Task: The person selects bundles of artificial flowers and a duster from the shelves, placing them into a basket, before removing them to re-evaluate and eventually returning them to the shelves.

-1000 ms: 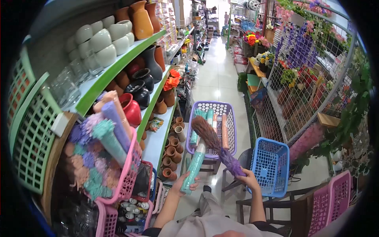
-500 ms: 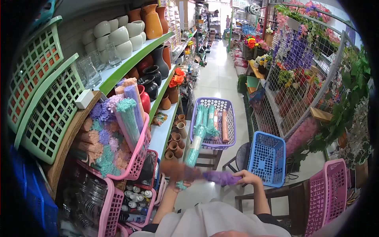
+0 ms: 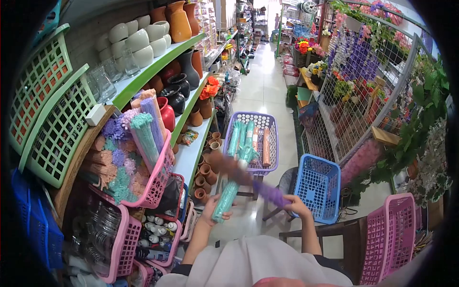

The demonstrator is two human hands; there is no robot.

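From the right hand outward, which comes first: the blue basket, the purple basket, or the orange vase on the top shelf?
From the right hand:
1. Blue basket, just beside it, to the right.
2. Purple basket, ahead on a stool.
3. Orange vase, far up-left on the top shelf.

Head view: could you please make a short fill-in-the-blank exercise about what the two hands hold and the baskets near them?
1. The left hand holds a bundle of ____ colour.
2. The right hand holds a purple and brown duster, blurred, by its ____ end.
3. The basket with long bundles inside it is ____.
4. Beside the right hand stands an empty ____ basket.

Missing words: green; purple; purple; blue
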